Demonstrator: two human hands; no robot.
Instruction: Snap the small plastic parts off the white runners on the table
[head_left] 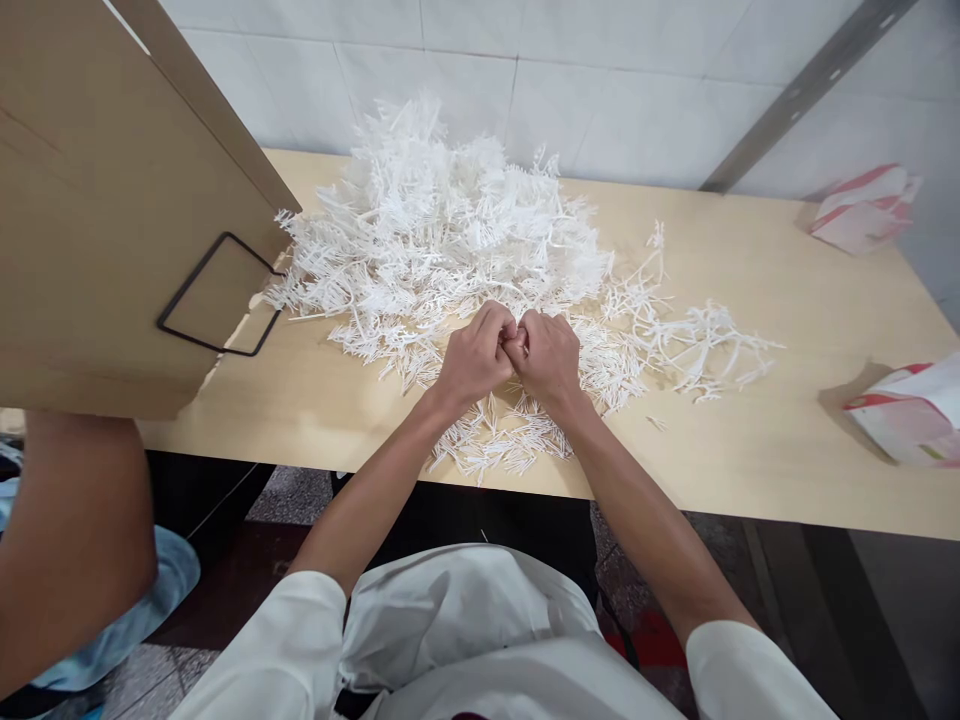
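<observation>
My left hand (475, 352) and my right hand (549, 358) meet over the table, knuckles up and fingers curled in a pinch. Whatever sits between the fingertips is hidden by the hands. Behind them rises a large heap of white, thin, branched plastic-looking pieces (450, 220). Small loose white pieces (502, 440) lie spread under and in front of my wrists. To the right of my right hand rest bare white branched stems (705, 345).
A cardboard panel (127, 220) stands at the left, with a black wire frame (217, 295) against it. Another person's arm (82, 540) shows below it. Two red-and-white crumpled packets (862, 210) sit on the wooden table (750, 440) at right. A tiled wall (600, 110) stands behind.
</observation>
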